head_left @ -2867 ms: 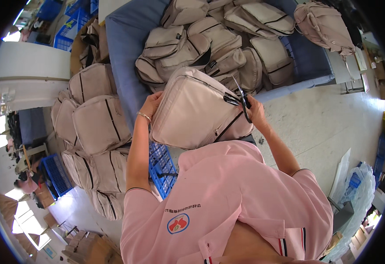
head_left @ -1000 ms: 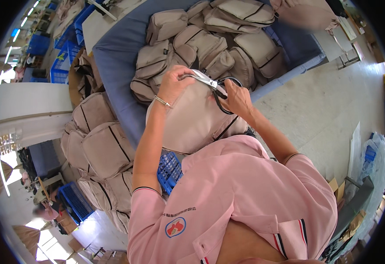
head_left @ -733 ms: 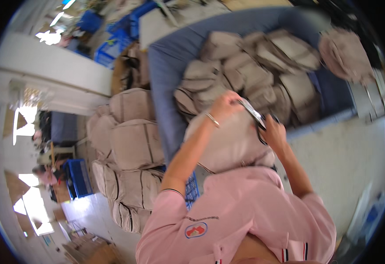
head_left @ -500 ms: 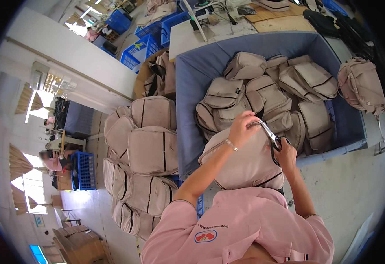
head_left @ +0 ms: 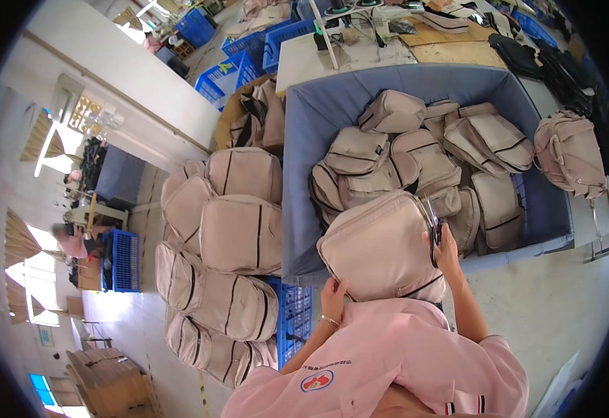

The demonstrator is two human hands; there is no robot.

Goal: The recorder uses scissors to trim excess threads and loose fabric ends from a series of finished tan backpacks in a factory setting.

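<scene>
Beige fabric fills the scene: a beige backpack is held up in front of the person's chest, its flat back panel facing the camera; the left hand has its grip clenched on the bag's lower left corner, a thin bangle on the wrist; the right hand grasps the bag's right edge, where a pair of dark-handled scissors stands upright at the fingers, though how firmly the fingers close on the handles I cannot tell. Just beyond both grips lies a large blue-lined bin, heaped with more bags of the same kind; its near wall sits right behind the held bag. To the left of the left grip a stack of finished backpacks runs down the floor in overlapping rows, close enough to crowd that side; a blue plastic crate shows under them, below the left grip. Far to the right of the right grip one more backpack rests outside the bin. Beyond the bin stands a white counter with blue crates beside it; brown cardboard boxes lie flat, far to the lower left.
</scene>
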